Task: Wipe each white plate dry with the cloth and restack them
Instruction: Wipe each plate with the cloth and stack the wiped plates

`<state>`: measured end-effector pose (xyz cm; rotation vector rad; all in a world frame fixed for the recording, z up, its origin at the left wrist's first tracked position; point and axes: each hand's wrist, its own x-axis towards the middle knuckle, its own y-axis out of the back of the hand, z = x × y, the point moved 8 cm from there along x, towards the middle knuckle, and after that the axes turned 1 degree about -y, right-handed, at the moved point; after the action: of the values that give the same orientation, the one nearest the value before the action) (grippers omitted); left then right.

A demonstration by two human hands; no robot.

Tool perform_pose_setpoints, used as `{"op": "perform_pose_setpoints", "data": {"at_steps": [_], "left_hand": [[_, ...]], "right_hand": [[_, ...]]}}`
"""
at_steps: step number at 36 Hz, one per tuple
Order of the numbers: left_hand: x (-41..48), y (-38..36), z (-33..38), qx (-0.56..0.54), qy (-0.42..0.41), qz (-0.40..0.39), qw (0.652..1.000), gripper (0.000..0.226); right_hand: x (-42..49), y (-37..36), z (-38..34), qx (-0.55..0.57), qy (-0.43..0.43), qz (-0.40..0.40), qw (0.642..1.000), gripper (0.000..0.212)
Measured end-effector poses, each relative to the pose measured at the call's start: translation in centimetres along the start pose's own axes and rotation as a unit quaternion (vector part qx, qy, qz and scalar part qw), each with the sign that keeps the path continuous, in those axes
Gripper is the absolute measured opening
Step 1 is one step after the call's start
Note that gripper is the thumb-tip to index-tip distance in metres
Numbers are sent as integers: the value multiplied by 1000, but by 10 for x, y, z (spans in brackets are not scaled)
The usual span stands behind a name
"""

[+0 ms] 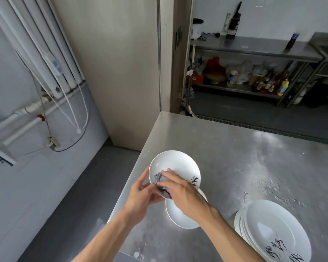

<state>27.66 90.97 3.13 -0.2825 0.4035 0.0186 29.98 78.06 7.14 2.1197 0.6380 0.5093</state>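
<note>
Holding a round white ceramic plate [175, 163] with black brush lettering above the near-left part of the scuffed stainless-steel table [235, 148], we have it tilted, its hollow facing up and towards us. Our left hand [140, 193] grips the plate at its near-left rim, fingers curled round the edge and the thumb lying along it. Our right hand [186, 193] lies over the hollow of the plate, its fingers bent round a crumpled grey-blue cloth [160, 179] and pressing it against the left side of the inner surface. Part of the cloth pokes out beneath the palm. Directly under the raised plate a second plain white plate [180, 216] lies flat on the table, partly hidden by our right wrist. Near and to the right stands a leaning stack of white lettered plates [273, 229], well apart from our hands. Scattered water droplets [263, 188] lie on the steel just beyond that stack
</note>
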Motion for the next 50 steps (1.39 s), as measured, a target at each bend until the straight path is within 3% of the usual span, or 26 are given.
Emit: {"op": "perform_pose_setpoints", "data": {"at_steps": [4,8,14,19,26,32,37,42,46,50], "left_hand": [[-2,7,-1,-6,1,11,1000,78],[-4,13,-7,2,10,25,1000,86],[-19,5,-2,4,6,-5,1000,79],[-31,-5,5,37,-4,-15,999,81],[-42,-8,15,67,-14,-19,997,84],[-43,14,17,22,-12,39,999,81],[-42,35,22,-5,-17,79,997,89],[-41,45,26,-29,-23,95,995,86],[-41,43,28,-26,-21,92,995,82],[-44,33,32,-18,-21,58,998,81]], "right_hand": [[-8,4,7,-21,-32,-21,999,60],[-13,14,19,-43,-63,4,997,59],[-11,36,34,-66,-128,66,987,63],[-1,37,34,-27,-158,81,984,62],[25,23,-12,19,-78,61,995,44],[19,7,-43,51,8,4,999,34],[10,1,-44,47,18,-41,998,29],[4,11,-31,-4,-10,-26,1000,29],[5,33,-27,-110,-13,56,992,23],[9,48,-8,-156,-96,79,980,20]]}}
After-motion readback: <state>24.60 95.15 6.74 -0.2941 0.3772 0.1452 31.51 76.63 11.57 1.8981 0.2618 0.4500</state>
